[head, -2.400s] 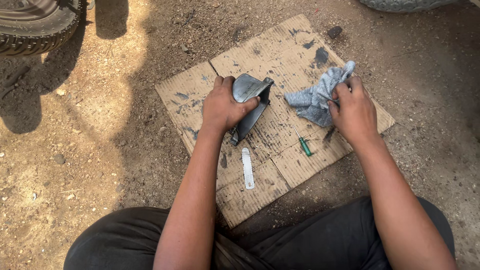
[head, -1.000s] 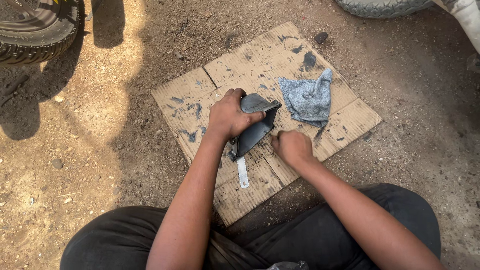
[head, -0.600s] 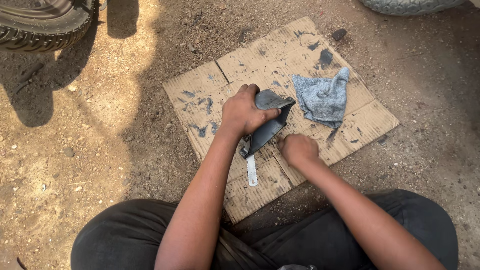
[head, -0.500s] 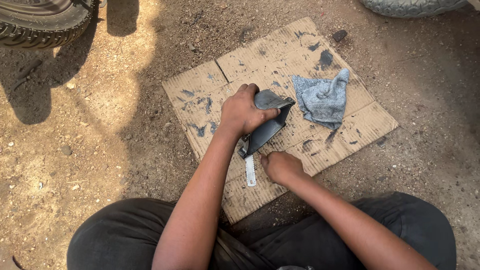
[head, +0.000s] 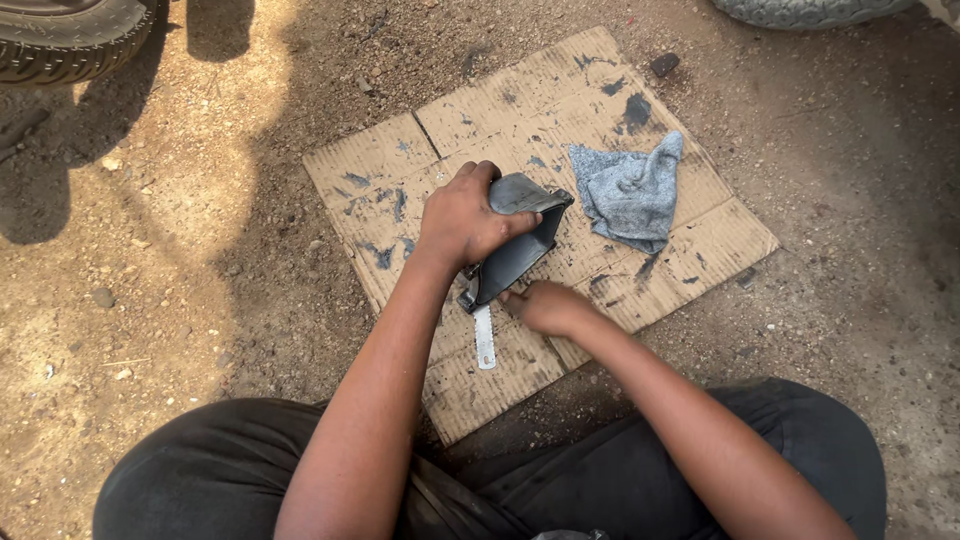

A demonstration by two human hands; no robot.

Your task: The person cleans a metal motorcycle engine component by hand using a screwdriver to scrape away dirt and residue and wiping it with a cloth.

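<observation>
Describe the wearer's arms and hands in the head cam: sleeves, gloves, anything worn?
Both arms are bare from the bottom edge of the frame to the fingertips: no sleeves in view. The left hand and right hand wear no gloves, and no watch, ring or band shows on either wrist. The only clothing visible is dark trousers over the knees.

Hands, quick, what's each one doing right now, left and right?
Left hand: closed around the dark grey curved part, holding it on the cardboard.
Right hand: curled at the part's lower edge; whether it grips anything cannot be told.
</observation>
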